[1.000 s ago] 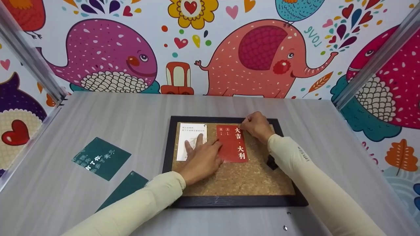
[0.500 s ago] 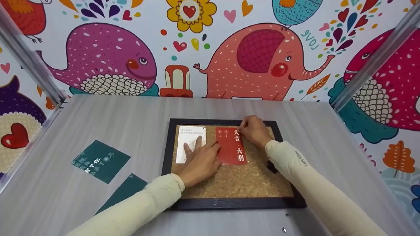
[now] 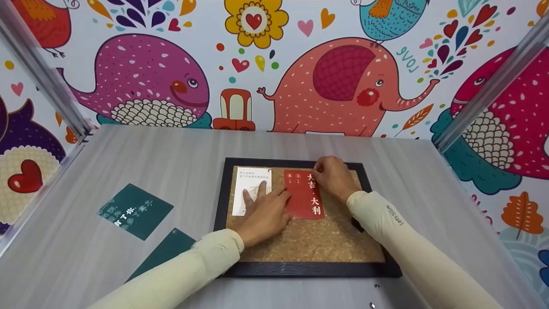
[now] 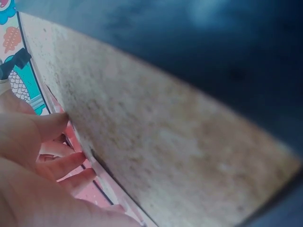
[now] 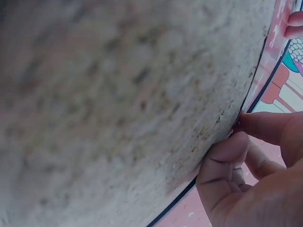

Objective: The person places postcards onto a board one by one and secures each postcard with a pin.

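A corkboard (image 3: 309,244) in a black frame lies flat on the table, bearing a white card (image 3: 245,184) at left and a red card (image 3: 302,199) with white characters beside it. My left hand (image 3: 266,214) rests with fingers spread across the white card and the red card's left edge. At the red card's top right corner, my right hand (image 3: 335,177) pinches a tiny thumbtack between thumb and fingertips, mostly hidden. The right wrist view shows those fingertips (image 5: 236,142) right at the cork surface. Another thumbtack (image 3: 269,171) sits in the white card's top right corner.
Two dark green cards lie on the table at left: one printed card (image 3: 137,211) and another green card (image 3: 165,253) partly under the left sleeve (image 3: 206,257). Loose silver thumbtacks (image 3: 372,305) lie in front of the board. A cartoon-printed wall (image 3: 240,77) stands behind the table (image 3: 171,150).
The head view shifts slightly. Both hands stay at the same places on the cards, with the right fingers still at the red card's top right corner.
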The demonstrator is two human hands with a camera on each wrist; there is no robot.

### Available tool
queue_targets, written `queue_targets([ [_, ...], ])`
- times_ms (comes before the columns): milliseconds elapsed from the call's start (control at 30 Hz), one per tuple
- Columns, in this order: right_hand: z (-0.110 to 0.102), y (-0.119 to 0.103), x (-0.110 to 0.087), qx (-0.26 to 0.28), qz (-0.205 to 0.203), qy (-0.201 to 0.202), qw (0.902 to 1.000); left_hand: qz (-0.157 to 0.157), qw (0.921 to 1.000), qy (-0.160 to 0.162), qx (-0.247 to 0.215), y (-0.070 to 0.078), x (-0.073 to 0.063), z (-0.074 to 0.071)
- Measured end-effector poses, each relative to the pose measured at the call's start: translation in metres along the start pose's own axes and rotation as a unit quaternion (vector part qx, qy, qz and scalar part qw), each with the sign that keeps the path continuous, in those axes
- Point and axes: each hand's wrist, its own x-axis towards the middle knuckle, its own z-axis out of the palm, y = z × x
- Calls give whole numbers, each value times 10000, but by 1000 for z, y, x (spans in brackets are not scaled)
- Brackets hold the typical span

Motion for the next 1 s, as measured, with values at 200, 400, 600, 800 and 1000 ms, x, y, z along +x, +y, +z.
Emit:
queue_targets([
  [200, 0, -1, -2, -458, -330, 27, 9984, -50, 10000, 9, 13, 0, 0, 0],
  [400, 0, -1, -4, -485, -354, 44, 9982, -50, 10000, 2, 6, 0, -2, 0],
  [600, 0, -1, -5, -363, -272, 51, 9990, -46, 10000, 22, 1, 0, -1, 0],
  [800, 1, 0, -4, -381, -276, 46, 9989, -44, 10000, 39, -11, 1, -2, -1],
  [1000, -1, -1, -5, -296, -177, 47, 9994, -20, 10000, 39, 63, 1, -1, 0],
])
